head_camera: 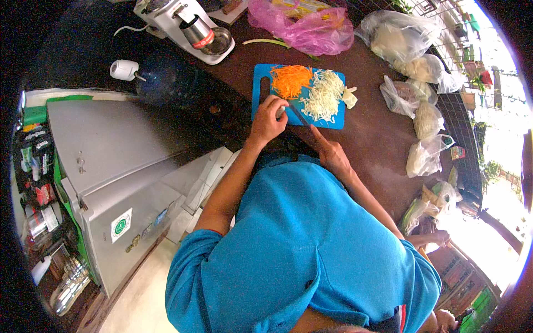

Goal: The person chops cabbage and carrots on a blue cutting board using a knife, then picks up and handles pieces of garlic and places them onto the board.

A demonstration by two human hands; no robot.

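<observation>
My left hand is at the near left of the blue cutting board, its fingers curled around a small pale piece of food. In my right hand is a knife, whose blade lies over the board's near part with its tip close to my left fingertips. Shredded carrot is heaped at the board's far left. Beside it lies a pile of pale shredded vegetable, probably cabbage. A whitish leafy chunk rests at the board's right edge.
A white and steel appliance and a pink plastic bag stand beyond the board. Clear bags of food line the table's right side. A large water bottle and a grey refrigerator are at left. Another person's hand shows at lower right.
</observation>
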